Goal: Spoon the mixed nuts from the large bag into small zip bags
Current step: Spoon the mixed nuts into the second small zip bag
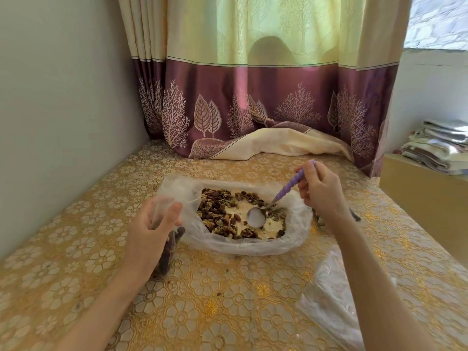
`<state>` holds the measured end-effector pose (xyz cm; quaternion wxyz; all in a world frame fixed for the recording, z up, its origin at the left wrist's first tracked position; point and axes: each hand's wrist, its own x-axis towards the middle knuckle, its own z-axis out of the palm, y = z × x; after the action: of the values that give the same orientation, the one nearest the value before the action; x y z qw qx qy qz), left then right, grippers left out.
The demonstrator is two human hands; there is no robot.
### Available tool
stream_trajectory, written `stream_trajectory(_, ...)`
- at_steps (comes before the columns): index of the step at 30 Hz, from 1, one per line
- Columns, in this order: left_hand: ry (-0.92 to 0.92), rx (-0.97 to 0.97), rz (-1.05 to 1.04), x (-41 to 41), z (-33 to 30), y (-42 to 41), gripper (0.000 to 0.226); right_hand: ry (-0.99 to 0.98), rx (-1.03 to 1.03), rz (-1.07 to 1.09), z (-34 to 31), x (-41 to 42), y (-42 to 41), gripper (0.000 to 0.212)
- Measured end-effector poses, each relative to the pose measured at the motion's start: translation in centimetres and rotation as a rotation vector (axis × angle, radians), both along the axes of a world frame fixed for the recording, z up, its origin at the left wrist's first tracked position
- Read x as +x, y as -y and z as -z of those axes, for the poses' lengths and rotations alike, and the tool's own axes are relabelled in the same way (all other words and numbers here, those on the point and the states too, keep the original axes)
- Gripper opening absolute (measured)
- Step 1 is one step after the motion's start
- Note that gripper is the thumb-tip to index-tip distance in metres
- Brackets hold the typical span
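Inside the large bag (235, 241) rim, right hand (321, 191) grips spoon (255, 217); left hand (154, 224) pinches small zip bag (168, 252).

The large bag (235, 239) lies open at frame centre on the table (228, 300), its rim rolled down around the mixed nuts (217, 216). The right hand (321, 191), right of centre, grips the purple handle of the spoon (273, 202); the spoon bowl sits empty over a bare patch among the nuts. The left hand (152, 229), left of centre, holds a small zip bag (167, 249) that is partly filled with nuts and touches the large bag's left edge. More clear bags (334, 300) lie at lower right. A curtain (253, 97) fills the upper centre. Folded cloths (440, 145) sit at the right edge.
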<state>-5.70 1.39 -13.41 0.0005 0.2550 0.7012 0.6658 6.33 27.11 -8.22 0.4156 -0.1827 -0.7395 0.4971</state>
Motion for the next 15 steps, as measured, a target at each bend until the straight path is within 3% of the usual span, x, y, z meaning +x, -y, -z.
stream_trajectory(10, 0.006, -0.005, 0.005, 0.3, -0.3, 0.1, 0.043, 0.076, -0.161, -0.030, 0.5, 0.5, -0.6, 0.037)
stream_trajectory(15, -0.008, -0.013, -0.003, 0.5, -0.5, 0.2, 0.029, 0.149, -0.316, -0.006, 1.2, 0.1, -1.0, 0.040)
